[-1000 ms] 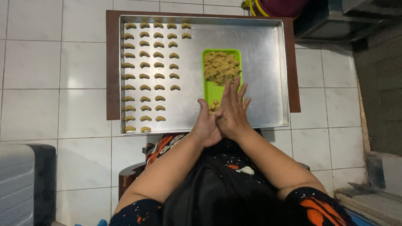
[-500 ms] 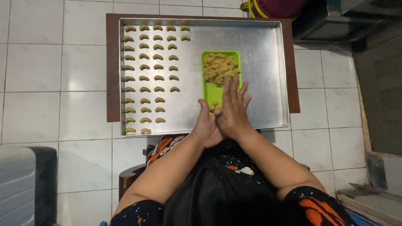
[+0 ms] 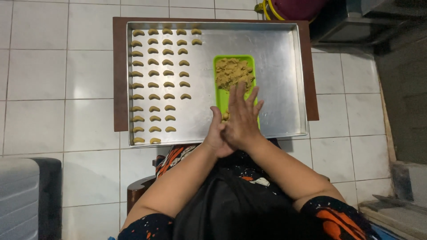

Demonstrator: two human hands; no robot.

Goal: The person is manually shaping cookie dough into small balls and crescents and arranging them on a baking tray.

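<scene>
Palms pressed together, right hand (image 3: pixel 242 118) over left hand (image 3: pixel 216 135), fingers straight, perhaps rolling dough above green tray (image 3: pixel 221 100).

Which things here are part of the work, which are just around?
In use: left hand and right hand pressed together; green plastic tray of brown dough; crescent dough pieces; metal baking sheet.
Just around: purple container; grey bin.

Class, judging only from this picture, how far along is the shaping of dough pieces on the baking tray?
Done: rows of small crescent pieces fill the left part of the metal tray. In hand: the left hand and right hand are pressed together, a bit of dough between them. Left: a pile of dough on the green tray, and bare tray space.
</scene>
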